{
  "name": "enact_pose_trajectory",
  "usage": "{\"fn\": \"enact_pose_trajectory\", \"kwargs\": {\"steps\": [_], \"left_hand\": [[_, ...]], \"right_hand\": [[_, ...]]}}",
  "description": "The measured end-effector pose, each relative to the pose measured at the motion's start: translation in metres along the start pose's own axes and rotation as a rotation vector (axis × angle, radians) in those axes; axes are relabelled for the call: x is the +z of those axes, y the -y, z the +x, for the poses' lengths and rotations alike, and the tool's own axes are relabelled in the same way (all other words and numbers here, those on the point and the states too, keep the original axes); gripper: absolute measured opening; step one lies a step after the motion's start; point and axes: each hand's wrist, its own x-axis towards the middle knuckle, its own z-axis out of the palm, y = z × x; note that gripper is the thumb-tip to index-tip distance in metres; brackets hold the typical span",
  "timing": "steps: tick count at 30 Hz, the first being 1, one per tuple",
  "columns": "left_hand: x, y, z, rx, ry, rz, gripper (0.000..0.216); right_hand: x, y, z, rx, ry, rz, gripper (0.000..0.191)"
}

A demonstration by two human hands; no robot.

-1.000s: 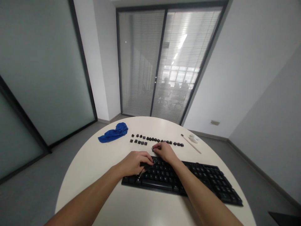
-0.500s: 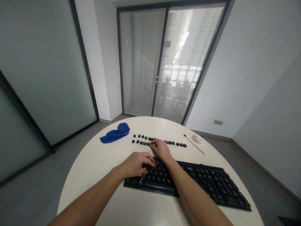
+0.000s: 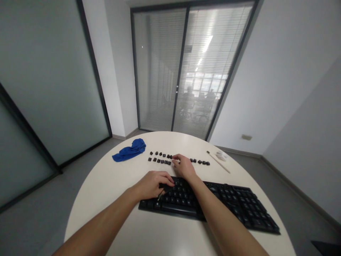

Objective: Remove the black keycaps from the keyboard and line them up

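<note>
A black keyboard [image 3: 183, 204] lies across the near part of the table. My left hand [image 3: 154, 183] rests over its upper left corner, fingers curled and closed; a dark piece with a thin pale end shows beneath them, too small to make out. Beyond the keyboard, two rows of loose black keycaps [image 3: 162, 161] lie on the tabletop. My right hand [image 3: 184, 166] reaches over the keyboard to the middle of these rows, thumb and forefinger apart, nothing visible between them. It covers some of the keycaps.
The round cream table [image 3: 106, 199] carries a crumpled blue cloth [image 3: 130, 151] at the back left. A slim brush with a pale handle [image 3: 220, 163] lies at the back right, beside a small clear-white item [image 3: 221, 155]. A glass door [image 3: 183, 71] stands beyond.
My right hand has shifted slightly up and right, from fingertips together at the nearer row to fingers apart. A keycap there is now uncovered. My left hand keeps its place on the keyboard.
</note>
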Motion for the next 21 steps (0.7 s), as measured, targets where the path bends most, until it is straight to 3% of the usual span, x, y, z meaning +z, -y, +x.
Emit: {"fn": "enact_pose_trajectory", "kwargs": {"steps": [5, 7, 9, 12, 16, 21], "left_hand": [[0.0, 0.0, -0.001, 0.008, -0.008, 0.02, 0.036], [0.0, -0.001, -0.002, 0.01, -0.011, 0.025, 0.028], [0.0, -0.002, -0.001, 0.01, -0.016, 0.021, 0.021], [0.001, -0.004, 0.001, -0.034, -0.059, 0.001, 0.018], [0.002, -0.008, 0.006, -0.16, -0.148, -0.019, 0.016], [0.0, -0.006, 0.009, -0.314, -0.237, 0.023, 0.022]], "right_hand": [[-0.047, -0.006, -0.029, -0.065, 0.206, 0.021, 0.026], [-0.067, -0.012, -0.048, -0.139, 0.387, 0.072, 0.044], [-0.079, -0.02, -0.065, -0.156, 0.462, 0.123, 0.068], [-0.081, -0.032, -0.084, -0.136, 0.428, 0.12, 0.08], [-0.073, -0.036, -0.091, -0.185, 0.422, 0.139, 0.076], [-0.064, -0.02, -0.091, -0.278, 0.402, 0.126, 0.071]]}}
